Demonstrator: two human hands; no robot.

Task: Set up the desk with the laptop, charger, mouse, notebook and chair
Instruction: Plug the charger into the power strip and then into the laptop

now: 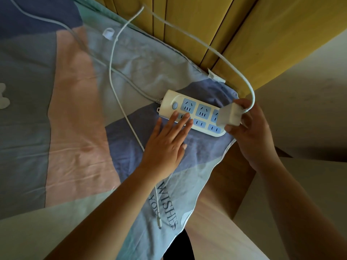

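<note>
A white power strip (199, 113) with blue sockets lies on a patchwork bedsheet (75, 109). My left hand (167, 143) lies flat, its straight fingertips pressing on the strip's near left end. My right hand (249, 132) grips a white charger brick (230, 116) held over the strip's right end sockets. The charger's white cable (251, 91) loops up from the brick, crosses the wooden wall and comes back down over the sheet to a loose plug tip (159, 225). Whether the brick's pins sit in a socket is hidden.
Yellow wooden panels (206, 25) border the bed at the top. The strip's own grey cord (131, 85) runs off to the upper left. A small white clip (108, 33) lies on the sheet. A wooden bed edge (231, 175) shows at the lower right.
</note>
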